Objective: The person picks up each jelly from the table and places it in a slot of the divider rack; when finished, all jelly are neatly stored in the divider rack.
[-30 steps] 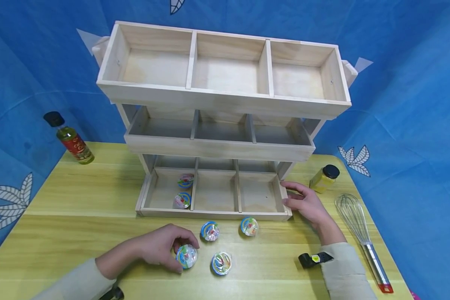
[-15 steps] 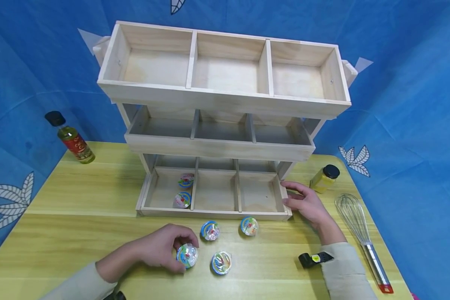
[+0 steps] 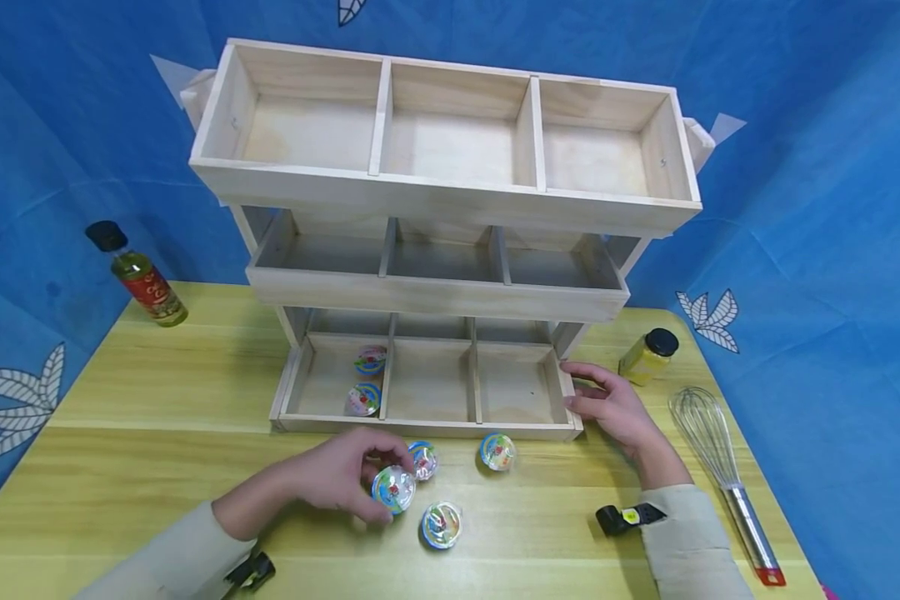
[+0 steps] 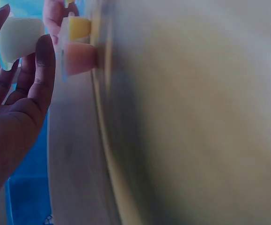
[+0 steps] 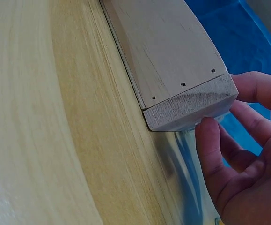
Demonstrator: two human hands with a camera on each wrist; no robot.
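Observation:
My left hand [image 3: 345,471] pinches a small foil-lidded jelly cup [image 3: 393,490] between thumb and fingers, over the table's front middle. The left wrist view shows this cup's whitish body [image 4: 22,37] lying sideways in the fingertips. Close behind it, partly covered by the hand, is another jelly cup [image 3: 424,461]. Two more cups stand near: one [image 3: 498,452] before the rack, one [image 3: 442,526] nearer me. My right hand [image 3: 615,408] rests with thumb and fingertips against the right end of the bottom tier of a three-tier wooden rack [image 3: 427,429]; the right wrist view shows the contact at its corner [image 5: 191,108].
Two jelly cups [image 3: 363,399] sit in the bottom tier's left compartment. An oil bottle [image 3: 147,283] stands at the back left. To the right are a yellow jar with a black lid [image 3: 648,357] and a whisk [image 3: 727,475]. Blue cloth [image 3: 810,167] hangs behind.
My left hand has lifted the jelly cup and moved it rightward and away from me, beside the cup behind. The right hand stays at the rack's end.

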